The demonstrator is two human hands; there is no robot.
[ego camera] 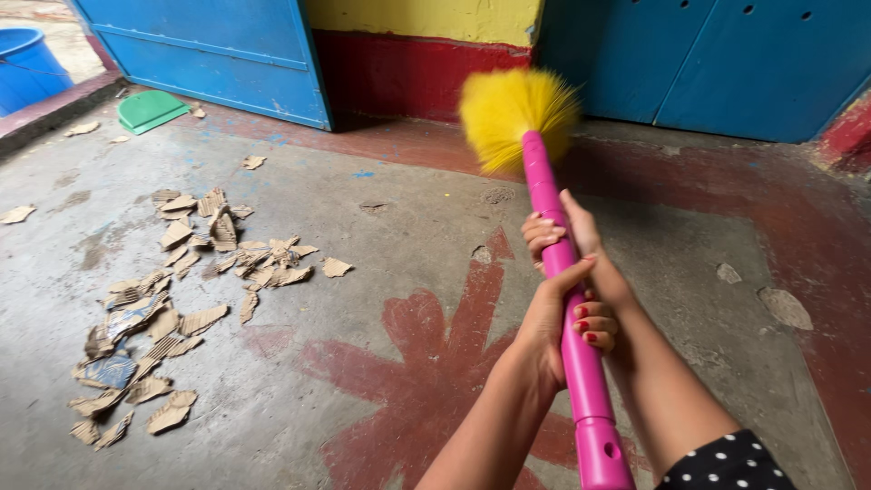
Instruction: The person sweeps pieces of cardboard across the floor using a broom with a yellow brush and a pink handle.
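Note:
I hold a broom with a pink handle [585,390] and a yellow bristle head [513,113] in both hands, out in front of me. The head is lifted near the red and yellow wall. My right hand [570,229] grips the handle higher up, with its fingers wrapped round to the left side. Just below it, my left hand [552,319] is closed on the handle, its red-painted nails showing. A spread of torn cardboard scraps [172,299] lies on the concrete floor to the left, well apart from the broom head.
A green dustpan [150,111] lies at the back left beside a blue door [218,54]. A blue bucket [27,63] stands beyond a raised step at the far left. Blue panels [726,54] line the back right. A red painted pattern [435,354] marks the floor.

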